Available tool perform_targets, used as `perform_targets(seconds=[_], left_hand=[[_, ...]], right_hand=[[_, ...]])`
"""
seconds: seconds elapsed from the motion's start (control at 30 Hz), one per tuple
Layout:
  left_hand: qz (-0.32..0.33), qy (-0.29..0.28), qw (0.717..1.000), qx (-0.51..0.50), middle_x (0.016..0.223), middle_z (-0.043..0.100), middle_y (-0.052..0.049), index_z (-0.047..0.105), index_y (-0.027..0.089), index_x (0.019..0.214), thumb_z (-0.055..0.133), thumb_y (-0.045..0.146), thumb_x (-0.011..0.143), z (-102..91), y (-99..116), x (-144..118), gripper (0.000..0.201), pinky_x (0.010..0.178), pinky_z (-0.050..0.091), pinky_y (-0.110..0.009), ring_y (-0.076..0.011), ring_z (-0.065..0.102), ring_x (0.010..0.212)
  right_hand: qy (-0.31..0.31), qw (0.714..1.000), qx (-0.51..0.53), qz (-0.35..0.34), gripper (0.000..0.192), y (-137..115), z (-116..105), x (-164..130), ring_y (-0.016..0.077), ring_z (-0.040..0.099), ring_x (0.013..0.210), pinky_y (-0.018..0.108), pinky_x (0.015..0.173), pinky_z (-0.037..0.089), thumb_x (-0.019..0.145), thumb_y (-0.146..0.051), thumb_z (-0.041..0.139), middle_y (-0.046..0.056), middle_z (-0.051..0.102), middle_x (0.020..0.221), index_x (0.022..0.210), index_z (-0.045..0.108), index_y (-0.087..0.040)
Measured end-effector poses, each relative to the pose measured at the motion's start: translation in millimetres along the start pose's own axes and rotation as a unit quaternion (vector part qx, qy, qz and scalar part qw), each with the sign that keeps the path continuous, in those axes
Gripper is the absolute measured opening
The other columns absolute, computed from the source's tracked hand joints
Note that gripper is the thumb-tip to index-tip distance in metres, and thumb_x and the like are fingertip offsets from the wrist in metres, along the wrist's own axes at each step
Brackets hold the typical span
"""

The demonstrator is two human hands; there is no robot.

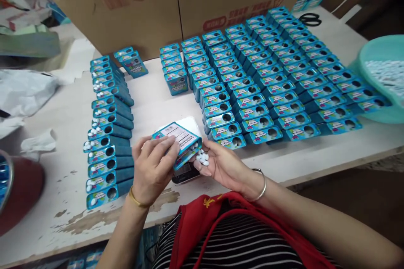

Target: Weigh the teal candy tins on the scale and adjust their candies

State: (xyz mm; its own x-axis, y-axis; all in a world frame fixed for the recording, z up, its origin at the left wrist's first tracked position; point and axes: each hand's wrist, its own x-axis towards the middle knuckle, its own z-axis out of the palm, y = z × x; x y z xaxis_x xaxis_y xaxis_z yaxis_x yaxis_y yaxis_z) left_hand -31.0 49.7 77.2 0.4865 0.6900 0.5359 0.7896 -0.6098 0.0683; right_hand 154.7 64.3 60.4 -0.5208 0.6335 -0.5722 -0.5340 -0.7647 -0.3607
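Note:
My left hand point(154, 162) is wrapped over a blue candy tin point(186, 133), tipped so its opening points down to the right. Below that opening, my right hand point(217, 162) is cupped palm up and cradles several small white candies point(202, 157). Its fingers are partly hidden behind the tin. Under both hands sits a small scale with a white plate point(191, 124) and a dark front. Left of my hands, a column of blue tins point(105, 162) lines the table, many with white candies resting on their tops.
Rows of blue tins point(252, 100) with round openings cover the right side. A turquoise basin point(362, 67) of white candies stands far right, near black scissors point(310, 19). A large cardboard box point(151, 12) closes off the back. A red bucket point(27, 189) is at left.

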Motion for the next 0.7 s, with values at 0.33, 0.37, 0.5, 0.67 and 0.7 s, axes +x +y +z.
perform_targets(seconds=[0.33, 0.37, 0.5, 0.67, 0.7], left_hand=[[-0.042, 0.018, 0.999, -0.007, 0.107, 0.067, -0.004, 0.053, 0.029, 0.11, 0.063, 0.017, 0.077, 7.6, -9, -18, 0.036, 0.085, 0.036, -0.042, -0.0216, 0.06, 0.093], [-0.05, 0.022, 0.998, -0.016, 0.108, 0.067, -0.004, 0.052, 0.029, 0.11, 0.064, 0.018, 0.077, 9.7, -10, -20, 0.037, 0.085, 0.036, -0.042, -0.0215, 0.059, 0.092], [-0.108, 0.013, 0.991, -0.082, 0.107, 0.066, -0.005, 0.051, 0.027, 0.111, 0.065, 0.024, 0.079, 19.5, -13, -23, 0.036, 0.087, 0.035, -0.041, -0.0199, 0.06, 0.09], [-0.21, -0.014, 0.965, -0.158, 0.097, 0.064, -0.004, 0.053, 0.023, 0.105, 0.064, 0.032, 0.08, 40.9, -14, -18, 0.03, 0.086, 0.039, -0.036, -0.0191, 0.058, 0.09], [-0.217, -0.018, 0.962, -0.166, 0.096, 0.064, -0.004, 0.054, 0.022, 0.104, 0.065, 0.034, 0.079, 46.1, -15, -17, 0.029, 0.085, 0.04, -0.036, -0.0192, 0.057, 0.089]], right_hand=[[-0.028, 0.999, 0.006, 0.023, 0.021, 6, 7, 2, 0.0091, 0.049, 0.054, 0.019, 0.044, 0.029, 0.092, -0.032, 0.043, 0.004, 0.056, 0.068, 0.089, 0.053, -0.013], [-0.033, 0.999, 0.004, 0.021, 0.022, 6, 6, 2, 0.0089, 0.049, 0.054, 0.02, 0.044, 0.029, 0.092, -0.032, 0.044, 0.004, 0.056, 0.068, 0.088, 0.054, -0.013], [-0.022, 0.999, -0.024, 0.001, 0.021, 5, 4, -1, 0.0074, 0.047, 0.052, 0.02, 0.043, 0.028, 0.087, -0.032, 0.052, 0.005, 0.057, 0.07, 0.081, 0.054, -0.013], [-0.01, 0.996, -0.085, -0.021, 0.021, 4, -8, -13, 0.0052, 0.044, 0.052, 0.02, 0.042, 0.025, 0.083, -0.033, 0.062, 0.002, 0.056, 0.074, 0.089, 0.061, -0.013], [-0.008, 0.995, -0.095, -0.018, 0.023, 3, -11, -17, 0.0046, 0.042, 0.05, 0.02, 0.041, 0.023, 0.083, -0.036, 0.062, 0.001, 0.056, 0.072, 0.09, 0.062, -0.014]])
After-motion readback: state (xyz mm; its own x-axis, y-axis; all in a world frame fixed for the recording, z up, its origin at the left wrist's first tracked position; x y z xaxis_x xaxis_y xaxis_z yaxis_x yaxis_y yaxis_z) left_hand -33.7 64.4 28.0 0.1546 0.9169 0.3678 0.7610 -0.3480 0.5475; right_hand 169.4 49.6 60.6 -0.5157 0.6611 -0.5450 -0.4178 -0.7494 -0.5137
